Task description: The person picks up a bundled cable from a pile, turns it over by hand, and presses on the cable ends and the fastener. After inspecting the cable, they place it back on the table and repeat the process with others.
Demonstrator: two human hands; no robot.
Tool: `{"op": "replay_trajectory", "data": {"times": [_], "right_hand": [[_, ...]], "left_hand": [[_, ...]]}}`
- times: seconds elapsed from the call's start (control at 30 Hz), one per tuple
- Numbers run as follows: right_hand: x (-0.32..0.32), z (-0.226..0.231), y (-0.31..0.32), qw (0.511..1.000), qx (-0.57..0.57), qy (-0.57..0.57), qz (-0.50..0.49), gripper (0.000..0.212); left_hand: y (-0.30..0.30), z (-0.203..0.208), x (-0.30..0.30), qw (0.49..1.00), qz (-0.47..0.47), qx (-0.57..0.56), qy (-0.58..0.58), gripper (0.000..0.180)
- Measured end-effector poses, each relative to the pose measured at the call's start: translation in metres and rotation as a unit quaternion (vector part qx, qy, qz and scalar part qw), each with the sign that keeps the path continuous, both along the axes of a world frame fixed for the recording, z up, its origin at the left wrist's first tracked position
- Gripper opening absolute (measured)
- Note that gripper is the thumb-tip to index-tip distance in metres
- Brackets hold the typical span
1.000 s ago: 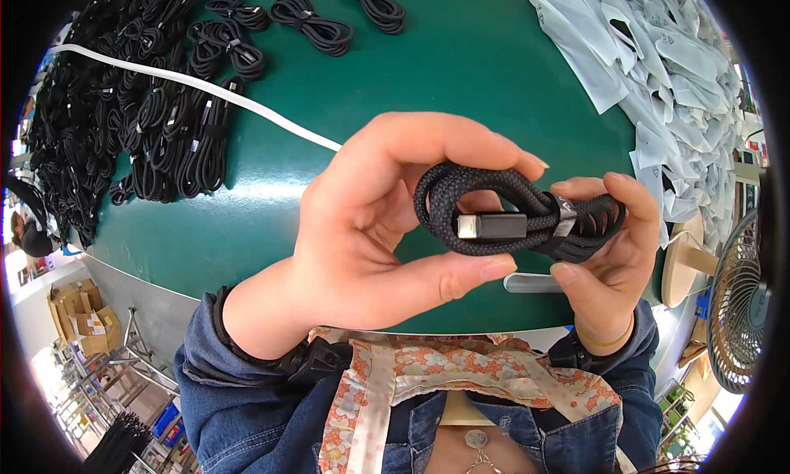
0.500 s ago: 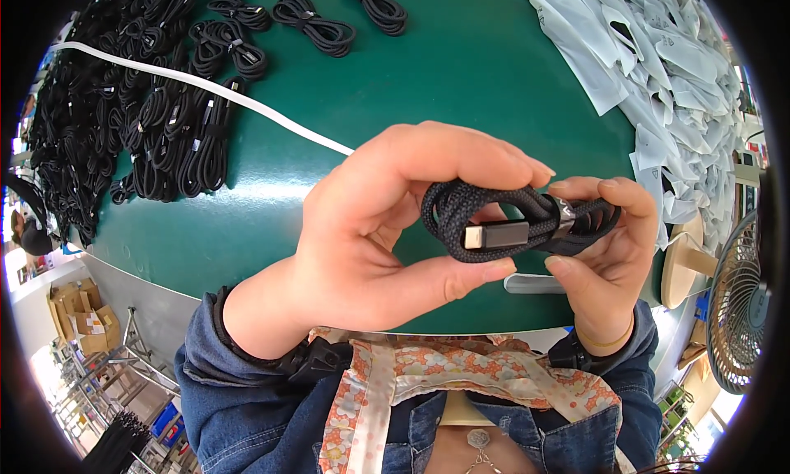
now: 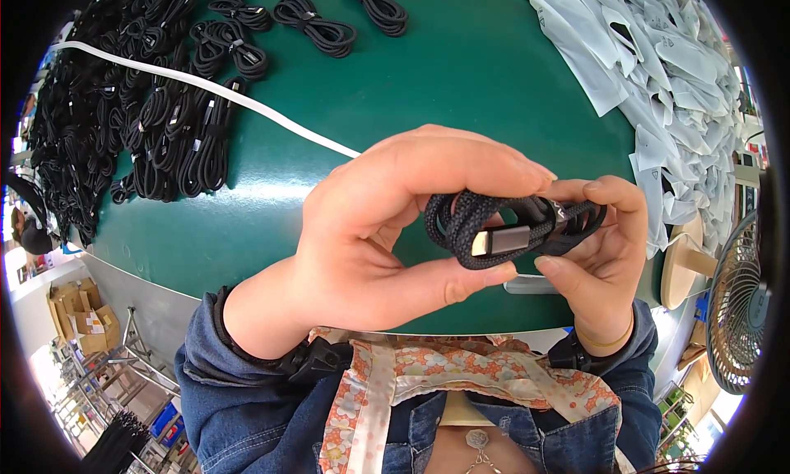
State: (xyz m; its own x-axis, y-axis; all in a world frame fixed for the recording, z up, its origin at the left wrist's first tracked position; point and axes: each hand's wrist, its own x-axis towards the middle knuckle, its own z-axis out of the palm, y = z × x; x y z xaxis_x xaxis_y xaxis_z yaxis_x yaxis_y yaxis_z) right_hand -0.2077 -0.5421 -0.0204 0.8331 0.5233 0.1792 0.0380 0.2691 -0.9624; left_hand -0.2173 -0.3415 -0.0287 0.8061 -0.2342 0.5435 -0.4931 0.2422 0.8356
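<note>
Between my two hands is a coiled black braided charging cable [image 3: 467,221], bound around its middle by a dark tie. Its connector [image 3: 504,241], with a gold-coloured metal tip, faces up toward me. My left hand [image 3: 370,227] pinches the left end of the coil, thumb below and fingers above. At the right end, my right hand [image 3: 605,252] grips the coil with curled fingers, thumb held under it. Part of the coil is hidden behind my fingers. Beneath my hands lies the green tabletop [image 3: 469,79], with a flat grey strip [image 3: 531,285] partly covered by my right thumb.
A large heap of coiled black cables [image 3: 164,128] covers the table's left side, and a few single coils [image 3: 314,27] lie at the far middle. A white cord [image 3: 206,85] crosses the table. Pale plastic bags [image 3: 683,71] pile up at right, near a fan [image 3: 745,301].
The coil has tilted slightly, and its right end has drawn a little to the left along with my right hand. My left hand has barely shifted and keeps its hold.
</note>
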Motion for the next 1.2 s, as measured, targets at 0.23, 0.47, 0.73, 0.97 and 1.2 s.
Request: {"op": "replay_trajectory", "data": {"times": [0.23, 0.47, 0.73, 0.97, 1.2], "right_hand": [[-0.001, 0.006, -0.001, 0.998, 0.010, 0.057, -0.006, 0.052], [0.015, 0.016, -0.017, 0.966, -0.151, 0.108, 0.182, 0.061], [0.010, 0.006, 0.017, 0.986, -0.129, 0.090, -0.060, 0.067], [0.005, 0.002, 0.010, 0.991, -0.085, 0.098, -0.032, 0.055], [0.012, -0.005, -0.014, 0.992, -0.048, 0.094, 0.075, 0.036]], "left_hand": [[-0.006, 0.010, -0.009, 0.992, 0.045, -0.081, 0.084, 0.038], [0.046, 0.026, 0.003, 0.931, -0.090, 0.320, 0.153, 0.012], [0.105, 0.004, 0.007, 0.659, 0.429, 0.618, -0.030, 0.022], [0.087, -0.005, 0.008, 0.736, 0.236, 0.617, 0.152, 0.033], [0.018, 0.012, -0.013, 0.862, -0.179, 0.458, 0.122, 0.023]]}}
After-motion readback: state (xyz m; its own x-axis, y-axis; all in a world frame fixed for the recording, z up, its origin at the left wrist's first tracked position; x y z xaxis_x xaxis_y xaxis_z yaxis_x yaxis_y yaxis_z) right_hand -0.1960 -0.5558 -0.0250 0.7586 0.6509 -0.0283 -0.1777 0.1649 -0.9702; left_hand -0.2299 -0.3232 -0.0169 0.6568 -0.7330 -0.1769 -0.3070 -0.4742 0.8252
